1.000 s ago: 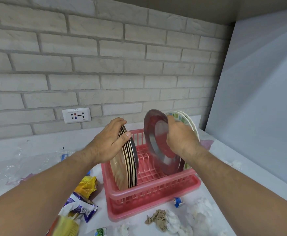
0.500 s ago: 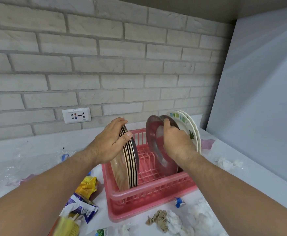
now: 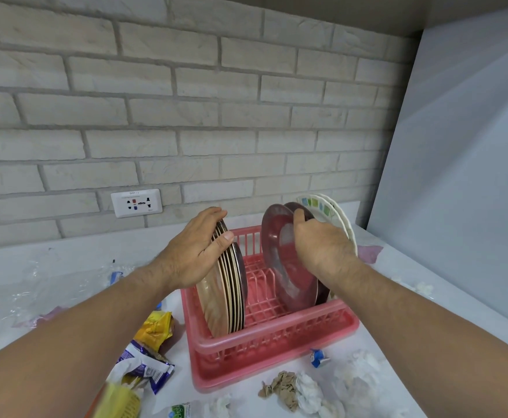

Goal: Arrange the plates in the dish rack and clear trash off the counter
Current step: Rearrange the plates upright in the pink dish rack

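The pink dish rack (image 3: pixel 273 333) sits under both hands. The maroon plate (image 3: pixel 285 260), lifted a second ago, now stands lower in the slots, right hand (image 3: pixel 322 245) grip closed on its rim. Left hand (image 3: pixel 195 251) grip steadies the tan plate stack (image 3: pixel 222 297). Wrappers (image 3: pixel 153 327) nearer than the hands litter the worktop (image 3: pixel 397 312): trash remains.

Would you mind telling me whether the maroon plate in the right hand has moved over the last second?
Yes. The maroon plate has dropped lower into the pink dish rack and toward the white plates, held by the right hand.
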{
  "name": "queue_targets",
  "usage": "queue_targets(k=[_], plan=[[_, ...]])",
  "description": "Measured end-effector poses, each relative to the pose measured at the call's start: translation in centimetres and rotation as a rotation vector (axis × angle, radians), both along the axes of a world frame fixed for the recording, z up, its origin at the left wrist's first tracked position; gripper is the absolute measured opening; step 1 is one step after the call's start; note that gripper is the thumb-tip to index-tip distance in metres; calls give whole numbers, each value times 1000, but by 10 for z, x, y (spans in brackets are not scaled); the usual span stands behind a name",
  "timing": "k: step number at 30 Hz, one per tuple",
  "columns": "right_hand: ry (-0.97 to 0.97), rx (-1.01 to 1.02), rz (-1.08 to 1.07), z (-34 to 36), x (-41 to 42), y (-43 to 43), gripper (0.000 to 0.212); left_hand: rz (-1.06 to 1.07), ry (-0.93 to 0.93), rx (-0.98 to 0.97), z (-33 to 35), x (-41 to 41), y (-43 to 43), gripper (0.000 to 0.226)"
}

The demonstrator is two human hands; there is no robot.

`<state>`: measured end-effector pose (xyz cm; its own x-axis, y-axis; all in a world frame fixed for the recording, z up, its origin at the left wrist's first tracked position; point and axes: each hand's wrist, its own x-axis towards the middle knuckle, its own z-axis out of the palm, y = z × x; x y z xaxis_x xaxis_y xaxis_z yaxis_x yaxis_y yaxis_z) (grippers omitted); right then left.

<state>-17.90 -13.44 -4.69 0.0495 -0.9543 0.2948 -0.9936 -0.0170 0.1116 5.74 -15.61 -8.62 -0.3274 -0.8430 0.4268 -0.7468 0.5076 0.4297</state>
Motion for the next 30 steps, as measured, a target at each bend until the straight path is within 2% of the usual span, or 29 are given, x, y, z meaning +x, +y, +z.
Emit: queue_targets(k=[3, 7, 11, 14, 18, 20, 24, 27, 30], plan=[[101, -33, -33, 4, -3, 1, 60, 0, -4, 0, 1, -1, 0, 71], [175, -50, -7, 13, -9, 2, 25, -5, -19, -4, 2, -2, 0, 66], [67, -128, 75, 24, -11, 3, 49, -6, -19, -6, 2, -1, -1, 64], [-21, -235, 200, 26, -4, 8, 53, -8, -22, -7, 3, -2, -1, 62], [-483, 28, 394, 9, 27, 13, 67, -2, -5, -17, 5, -5, -4, 65], [-605, 102, 476, -5, 40, 17, 65, -10, -7, -15, 6, -5, -4, 70], [-583, 117, 525, -20, 50, 26, 46, 2, 41, 2, 7, -3, -2, 64], [-598, 86, 545, -29, 50, 27, 44, -2, 6, 5, 10, -3, 0, 64], [-674, 106, 535, -39, 47, 24, 52, -13, -16, -8, 10, -2, 1, 64]])
